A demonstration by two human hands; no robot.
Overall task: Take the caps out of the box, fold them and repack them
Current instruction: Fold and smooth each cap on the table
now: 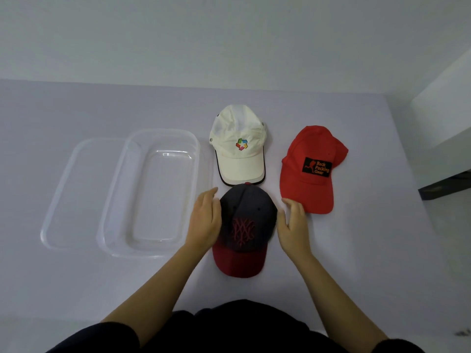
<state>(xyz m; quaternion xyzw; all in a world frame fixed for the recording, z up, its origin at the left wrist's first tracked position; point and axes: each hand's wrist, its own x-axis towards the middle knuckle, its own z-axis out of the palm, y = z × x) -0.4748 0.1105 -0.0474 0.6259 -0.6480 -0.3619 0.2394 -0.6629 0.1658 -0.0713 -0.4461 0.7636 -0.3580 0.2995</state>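
- White table [76, 289], centre frame: dark cap [248, 220] lies between left hand [206, 217] and right hand [293, 225].
- Both hands released, fingers straight, flanking its crown, grasping nothing.

Bare table [356, 250] lies right of the navy cap [248, 220]; the clear box [153, 194] crowds its left.

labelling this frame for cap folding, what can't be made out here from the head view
All in the head view.
Back straps of the white cap, red cap and dark cap: hidden behind their own crowns.
Left hand palm: turned against the dark cap, so its contact is unclear.
Dark object at the right edge: cut off by the frame.
Small dark mark, bottom right corner: too blurred to name.
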